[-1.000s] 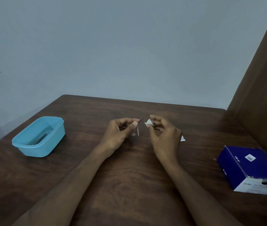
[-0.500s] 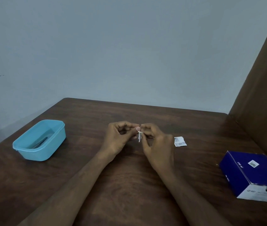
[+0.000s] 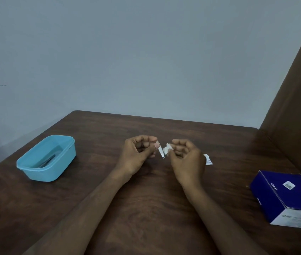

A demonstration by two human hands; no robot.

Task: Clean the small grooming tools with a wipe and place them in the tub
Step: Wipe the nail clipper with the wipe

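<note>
Above the middle of the wooden table (image 3: 146, 208), my left hand (image 3: 138, 155) pinches a thin metal grooming tool (image 3: 161, 153) by its upper end, so the tool hangs down and to the right. My right hand (image 3: 186, 159) holds a small crumpled white wipe (image 3: 167, 149) between thumb and fingers, just right of the tool with a narrow gap between them. A light blue plastic tub (image 3: 35, 167) stands at the left of the table, and dark slim tools (image 3: 47, 161) lie inside it.
A torn white wipe sachet (image 3: 208, 160) lies on the table behind my right hand. A dark blue cardboard box (image 3: 285, 197) sits at the right edge. A brown panel (image 3: 296, 85) rises along the right side, and a grey wall stands behind the table.
Half a second ago the wipe was pressed on the tool with both hands together. My right hand has now drawn the wipe away to the right, leaving the tool bare in my left hand.
</note>
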